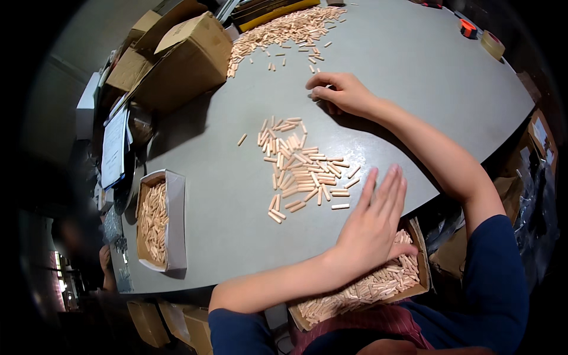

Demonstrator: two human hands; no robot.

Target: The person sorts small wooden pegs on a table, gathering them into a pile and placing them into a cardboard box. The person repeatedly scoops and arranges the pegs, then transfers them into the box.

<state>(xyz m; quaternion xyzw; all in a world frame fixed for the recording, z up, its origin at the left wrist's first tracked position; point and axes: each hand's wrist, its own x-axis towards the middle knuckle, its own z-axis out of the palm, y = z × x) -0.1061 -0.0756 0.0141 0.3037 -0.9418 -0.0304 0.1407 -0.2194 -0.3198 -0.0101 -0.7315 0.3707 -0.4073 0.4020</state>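
Observation:
Short wooden dowel pins [305,171] lie in a loose heap on the grey table. My left hand [376,222] is open, its fingers stretched flat and side by side, at the heap's near right. Its thumb reaches over a cardboard box [423,260] full of dowel pins, which sits below the table edge by my lap. Farther up the table, my right hand [343,93] hovers low or rests on the surface. Its fingers are loosely bent and apart, with nothing visible between them. A big pile of dowel pins [284,32] spreads beyond it.
An open box [177,222] of dowel pins stands at left. Cardboard cartons [183,65] and a clipboard with papers [115,145] line the far left edge. Tape rolls [492,45] and an orange-and-black item [468,28] lie far right. Another person's hand [105,260] shows at far left.

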